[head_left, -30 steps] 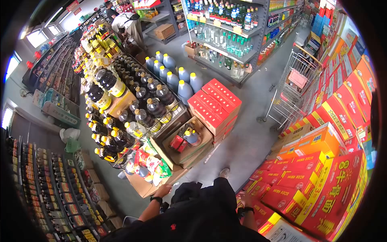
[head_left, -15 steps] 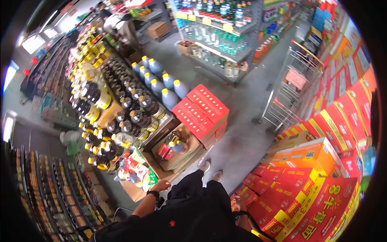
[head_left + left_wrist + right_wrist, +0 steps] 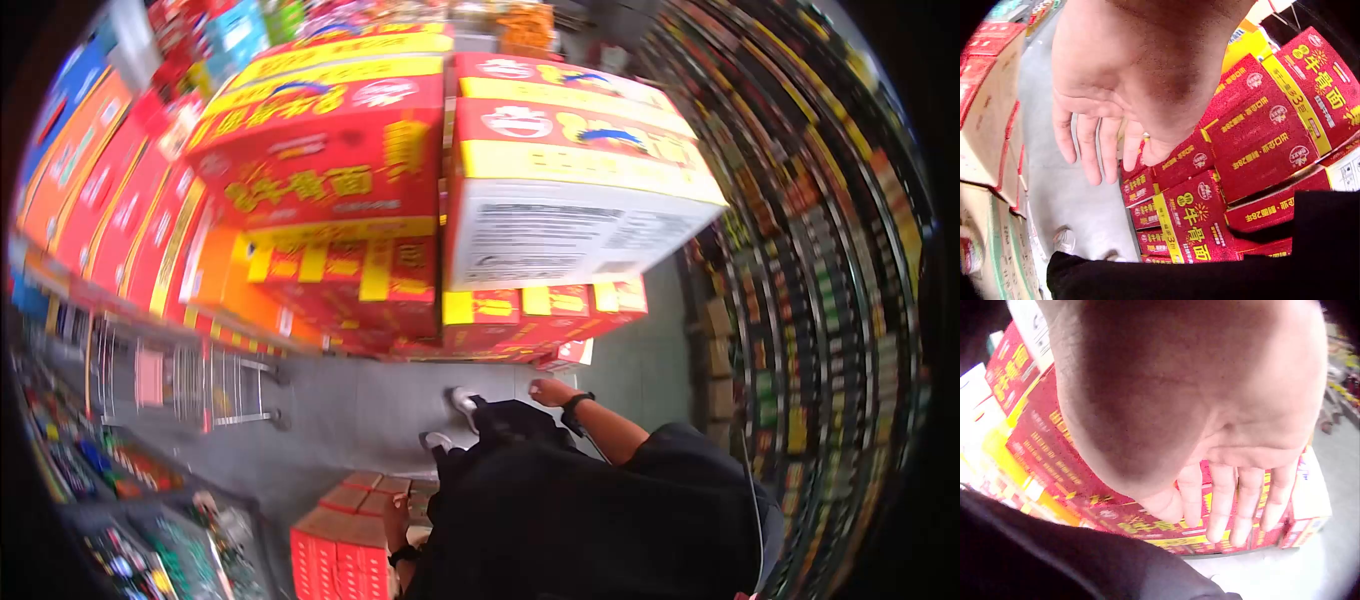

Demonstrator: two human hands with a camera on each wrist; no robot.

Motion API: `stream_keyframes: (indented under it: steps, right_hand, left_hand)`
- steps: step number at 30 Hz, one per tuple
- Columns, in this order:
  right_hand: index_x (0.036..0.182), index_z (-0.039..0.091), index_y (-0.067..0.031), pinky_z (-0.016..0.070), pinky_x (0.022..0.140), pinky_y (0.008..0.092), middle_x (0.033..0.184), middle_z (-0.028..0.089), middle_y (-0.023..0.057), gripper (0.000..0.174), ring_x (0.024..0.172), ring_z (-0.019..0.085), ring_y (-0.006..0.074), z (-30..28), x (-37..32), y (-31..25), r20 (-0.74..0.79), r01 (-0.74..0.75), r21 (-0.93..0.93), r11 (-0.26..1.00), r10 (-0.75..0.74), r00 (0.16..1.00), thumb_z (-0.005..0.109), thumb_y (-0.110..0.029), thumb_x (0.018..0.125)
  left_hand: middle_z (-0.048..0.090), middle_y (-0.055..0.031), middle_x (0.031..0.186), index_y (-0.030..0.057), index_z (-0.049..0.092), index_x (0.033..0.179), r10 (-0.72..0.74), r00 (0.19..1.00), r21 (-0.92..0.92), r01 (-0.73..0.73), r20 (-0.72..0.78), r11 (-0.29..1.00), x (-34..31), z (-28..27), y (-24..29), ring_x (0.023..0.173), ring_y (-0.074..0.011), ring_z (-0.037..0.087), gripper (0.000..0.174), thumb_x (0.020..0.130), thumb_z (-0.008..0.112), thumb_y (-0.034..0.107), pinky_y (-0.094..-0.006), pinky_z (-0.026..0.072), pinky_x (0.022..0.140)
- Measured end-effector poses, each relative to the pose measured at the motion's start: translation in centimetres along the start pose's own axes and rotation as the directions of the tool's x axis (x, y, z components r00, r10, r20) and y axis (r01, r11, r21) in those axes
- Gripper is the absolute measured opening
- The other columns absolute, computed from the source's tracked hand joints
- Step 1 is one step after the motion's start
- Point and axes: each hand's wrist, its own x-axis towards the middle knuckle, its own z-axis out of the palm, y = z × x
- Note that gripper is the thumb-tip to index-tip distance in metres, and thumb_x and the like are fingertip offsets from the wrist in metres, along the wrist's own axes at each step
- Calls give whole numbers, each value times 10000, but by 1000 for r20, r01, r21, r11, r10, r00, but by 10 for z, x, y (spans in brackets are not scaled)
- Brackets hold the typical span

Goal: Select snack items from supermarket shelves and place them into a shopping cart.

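Observation:
My left hand (image 3: 397,518) hangs at the left of my body in the head view, over red-topped cartons (image 3: 345,510). In the left wrist view, that hand (image 3: 1125,94) holds nothing and its fingers (image 3: 1109,147) are relaxed, overlapping the grey floor and red noodle boxes (image 3: 1250,144). At the front right of my body, my right hand (image 3: 548,391) hangs by the low end of the box stack (image 3: 480,335). The right wrist view shows this hand (image 3: 1210,419) empty too, its fingers (image 3: 1222,503) loosely extended in front of red and yellow boxes (image 3: 1054,444).
Large red and yellow noodle cartons (image 3: 330,150) rise directly ahead, beside one with a white printed side (image 3: 560,235). A metal shopping cart (image 3: 190,375) stands at left on the grey floor (image 3: 340,410). Long shelves of bottles and jars (image 3: 800,300) line the right.
My view has swung around from the bottle display to the noodle-box stack, so the cart now appears at left and the jar shelves at right. Both hands stay low and empty.

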Motion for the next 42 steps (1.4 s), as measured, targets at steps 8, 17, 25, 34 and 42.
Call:
stream_keyframes:
  steps: [8,17,25,34,42]
  right_hand:
    - [1035,680,-57,526,851,401,967,699,169,276,928,671,319,15,-173,132,-232,-338,526,780,514,825,602,-241,846]
    - [1053,626,-7,516,805,313,931,665,95,176,867,645,190,-233,-340,229,-735,203,538,818,338,587,598,-113,915]
    - [1058,635,-9,504,729,294,989,665,99,260,840,622,192,-490,-560,223,-951,472,-268,840,-309,10,667,15,801]
    - [1026,625,-30,477,703,274,974,631,72,267,854,586,173,-615,-542,300,-848,716,-393,577,-529,-40,696,-31,768]
    - [997,617,-48,453,681,256,961,600,47,280,867,554,155,-712,-491,396,-852,784,-381,491,-515,-92,721,-72,739]
  left_hand:
    - [699,-158,975,10,641,1051,140,913,520,-338,383,784,51,89,183,919,-274,687,255,903,590,211,-369,522,826]
    - [678,-137,1014,26,647,1069,387,431,248,-863,815,439,-163,436,518,966,-275,660,198,887,627,102,-357,505,844]
    - [672,-125,1017,11,649,1034,756,-533,-428,-826,380,-367,-320,600,694,979,-256,647,190,855,625,72,-360,495,858]
    - [645,-142,1055,-2,631,1060,701,-674,-488,-704,232,-516,-303,730,752,1004,-279,620,224,870,600,112,-382,475,885]
    - [620,-156,1088,-14,615,1083,736,-642,-410,-744,216,-528,-259,830,818,1025,-299,597,260,883,577,148,-402,457,908]
